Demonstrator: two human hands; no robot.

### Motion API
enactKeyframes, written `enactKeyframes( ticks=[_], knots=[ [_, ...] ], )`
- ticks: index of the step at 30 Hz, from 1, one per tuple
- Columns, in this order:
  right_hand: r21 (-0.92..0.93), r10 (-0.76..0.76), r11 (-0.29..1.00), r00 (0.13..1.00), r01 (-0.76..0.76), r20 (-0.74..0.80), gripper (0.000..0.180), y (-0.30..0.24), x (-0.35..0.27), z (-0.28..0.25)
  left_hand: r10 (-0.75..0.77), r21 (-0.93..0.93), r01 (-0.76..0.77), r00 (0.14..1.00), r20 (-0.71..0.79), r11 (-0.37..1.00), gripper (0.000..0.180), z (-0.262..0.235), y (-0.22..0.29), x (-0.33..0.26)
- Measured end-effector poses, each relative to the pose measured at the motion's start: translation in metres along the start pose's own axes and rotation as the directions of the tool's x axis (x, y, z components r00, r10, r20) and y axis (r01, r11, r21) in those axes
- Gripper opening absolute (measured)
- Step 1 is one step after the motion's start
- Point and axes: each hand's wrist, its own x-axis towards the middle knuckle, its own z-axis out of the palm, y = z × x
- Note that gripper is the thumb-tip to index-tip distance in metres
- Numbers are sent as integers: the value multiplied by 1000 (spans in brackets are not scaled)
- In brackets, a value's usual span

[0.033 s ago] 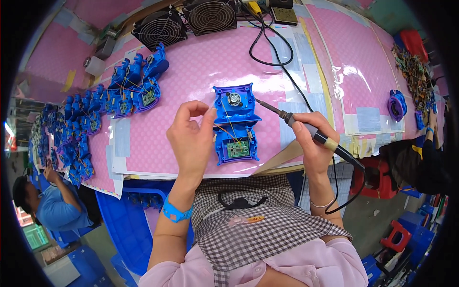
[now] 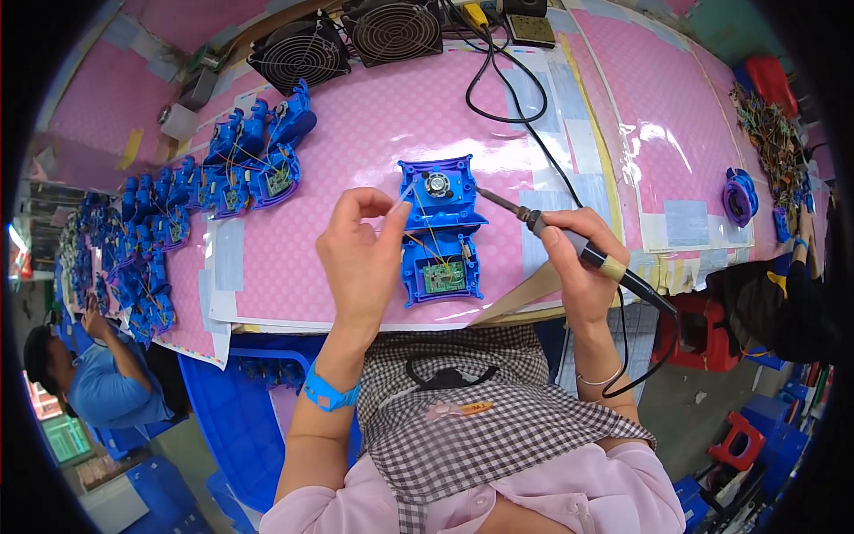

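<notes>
A blue plastic housing (image 2: 442, 219) lies opened out on the bench before me. Its far half holds a round speaker (image 2: 437, 185), its near half a green circuit board (image 2: 444, 277); thin yellow and orange wires run between them. At the housing's left edge my left hand (image 2: 360, 254) is closed in a pinch on a thin whitish strand (image 2: 410, 189), whose kind is unclear. My right hand (image 2: 583, 258) grips a soldering iron (image 2: 576, 242) like a pen. The iron's tip points at the far half's right edge, close beside it.
Similar blue housings (image 2: 236, 142) with wires crowd the bench's left side. Two black fans (image 2: 391, 31) stand at the back. The iron's black cord (image 2: 556, 160) crosses the bench on the right. A blue-purple part (image 2: 738, 196) lies farther right. Another person (image 2: 116, 374) works at left.
My left hand has moved slightly right, and the whitish strand shows more clearly over the housing's far half. The soldering iron and the housing have barely shifted.
</notes>
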Motion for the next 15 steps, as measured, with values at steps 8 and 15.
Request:
enactKeyframes(
  ticks=[8, 15],
  knots=[
    [39, -41, 999, 994, 37, 97, 13, 3, -3, 15, 37, 59, -42, 995, 94, 997, 14, 12, -6, 3],
    [58, -128, 991, 987, 122, 101, 13, 10, 0, 25, 63, 132, -83, 986, 152, 988, 15, 10, -5, 4]
  ],
)
